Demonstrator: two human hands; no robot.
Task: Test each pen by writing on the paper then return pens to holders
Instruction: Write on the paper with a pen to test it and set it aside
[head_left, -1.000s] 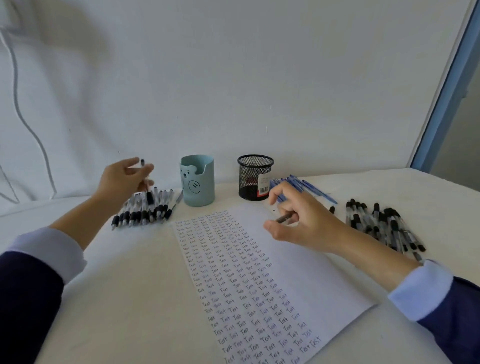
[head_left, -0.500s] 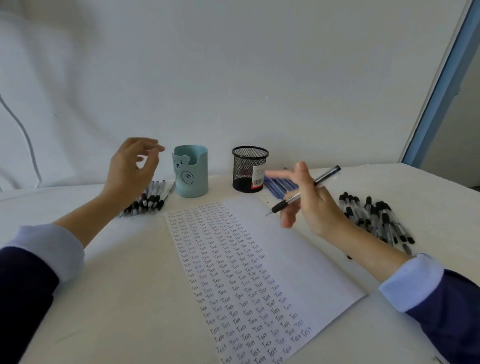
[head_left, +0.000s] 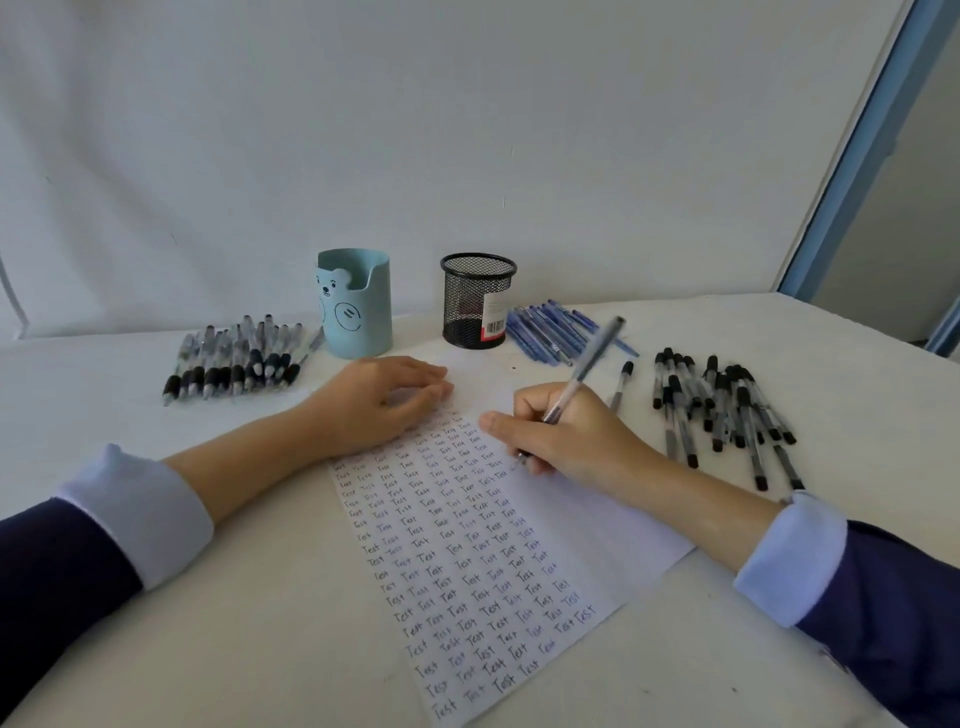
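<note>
A white paper (head_left: 582, 530) covered with rows of the word "Test" lies in the middle of the table. My right hand (head_left: 566, 436) grips a clear pen (head_left: 584, 369) in a writing hold, its tip down on the paper's right part. My left hand (head_left: 379, 400) rests flat on the paper's top left corner, holding nothing. Behind stand a light blue bear holder (head_left: 356, 306) and a black mesh holder (head_left: 475, 301).
A row of black-grip pens (head_left: 236, 358) lies left of the blue holder. Blue pens (head_left: 550, 327) lie right of the mesh holder. A pile of black-capped pens (head_left: 722, 405) lies at the right, with one pen (head_left: 621, 382) apart beside my right hand.
My left hand came down from above the left pen row onto the paper. My right hand turned the pen upright and lowered its tip to the sheet.
</note>
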